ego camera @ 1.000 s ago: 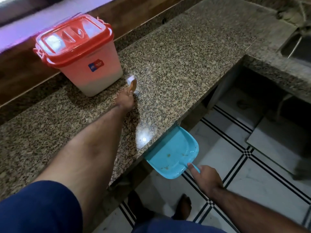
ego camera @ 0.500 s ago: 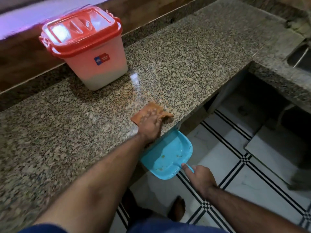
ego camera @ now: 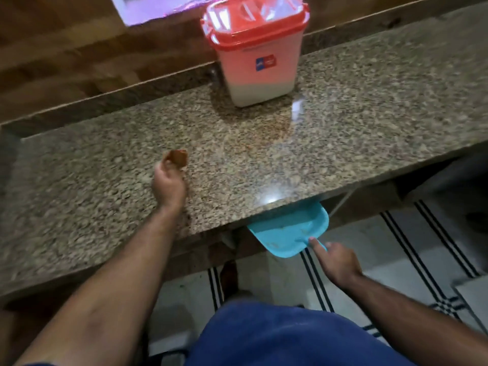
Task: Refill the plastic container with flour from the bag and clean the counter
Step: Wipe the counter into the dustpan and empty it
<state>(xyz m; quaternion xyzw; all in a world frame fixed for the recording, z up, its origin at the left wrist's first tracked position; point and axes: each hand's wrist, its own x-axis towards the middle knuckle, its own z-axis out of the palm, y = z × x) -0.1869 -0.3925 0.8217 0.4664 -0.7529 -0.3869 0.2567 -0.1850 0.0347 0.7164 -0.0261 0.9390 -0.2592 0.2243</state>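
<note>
The plastic container [ego camera: 257,67], translucent with a red lid clipped on and flour in its lower part, stands at the back of the granite counter [ego camera: 343,133]. My left hand [ego camera: 167,183] is over the counter's left-middle, holding a small orange-brown cloth [ego camera: 178,157] raised at its fingertips. Below the counter's front edge my right hand [ego camera: 336,262] grips the handle of a blue dustpan [ego camera: 293,233], whose mouth is tucked under the edge; a few crumbs lie in it. No flour bag is in view.
A wooden wall ledge [ego camera: 79,67] runs behind the counter. Below are white floor tiles with black stripes [ego camera: 422,247]. My blue-clad knee [ego camera: 277,336] fills the bottom centre.
My left hand swept the cloth from beside the container to the counter edge over the dustpan, then moved left and lifted it. The view has swung left. The dustpan stays under the edge.
</note>
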